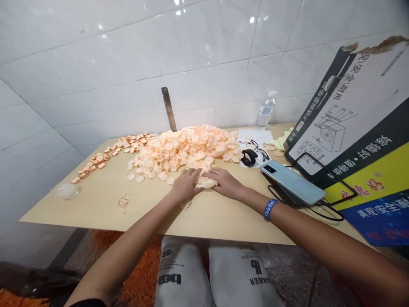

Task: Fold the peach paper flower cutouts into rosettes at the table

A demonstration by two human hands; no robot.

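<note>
A large heap of pale pink, flower-shaped scalloped discs lies on the tan tabletop. At its front edge, my left hand and my right hand face each other. Between them sits a small cluster of whitish scalloped discs, with the fingers of both hands curled against it from either side. How many pieces the fingers hold is hidden. My right wrist wears a blue band.
Red-rimmed discs trail along the left. A small clear dish stands near the left edge. To the right are a phone, a black watch-like item, glasses, a water bottle and a large printed carton.
</note>
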